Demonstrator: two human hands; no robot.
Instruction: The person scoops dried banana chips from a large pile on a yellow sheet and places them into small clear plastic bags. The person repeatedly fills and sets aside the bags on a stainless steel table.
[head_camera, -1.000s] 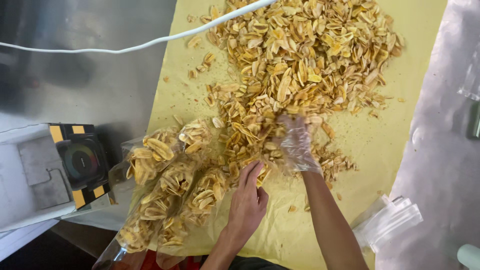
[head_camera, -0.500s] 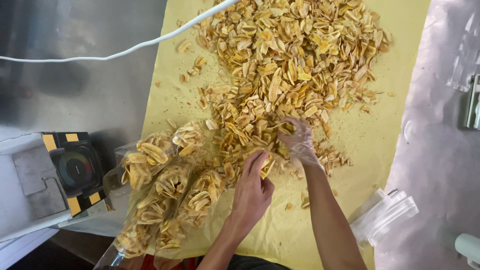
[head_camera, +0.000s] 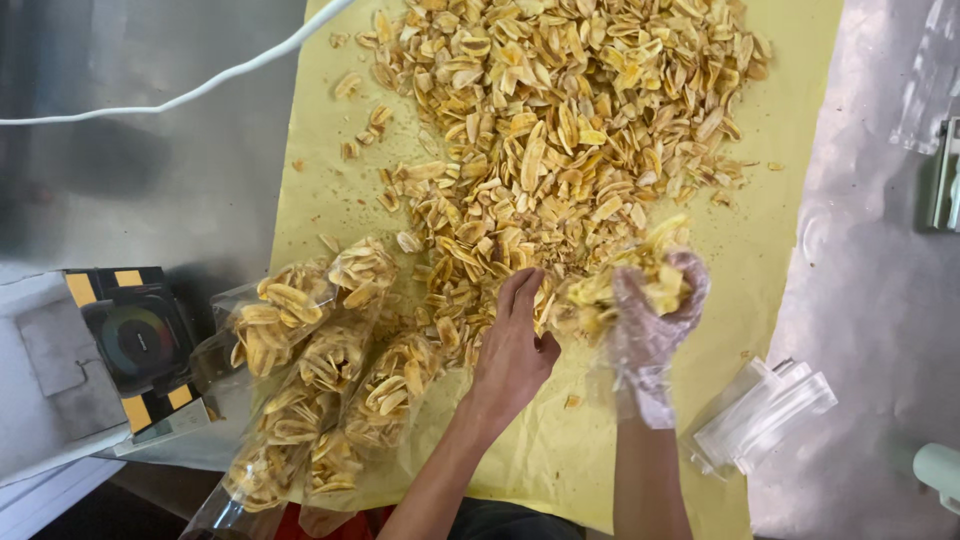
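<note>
I see a small scale (head_camera: 130, 345) with yellow-black corners far left on the steel table (head_camera: 150, 190), a white cable (head_camera: 200, 85) running across above it. Next, filled clear bags (head_camera: 310, 380) of chips lie along the left edge of the yellow paper (head_camera: 790, 130); I count about five, exact number hard to tell, they overlap. My left hand (head_camera: 515, 345) is bare, palm down, fingers (head_camera: 520, 290) spread flat on the near edge of the chip pile (head_camera: 560, 130), gripping nothing. My right hand (head_camera: 655, 315) wears a clear plastic glove, fingers curled shut around a handful of chips (head_camera: 640, 275), lifted just off the pile, just beside the left hand. Pile fills the upper middle of the paper; bare paper below both hands and along the right edge. One stack of empty clear bags (head_camera: 765, 415) lies right of my right forearm, at the paper's right edge. Bare steel beyond.
</note>
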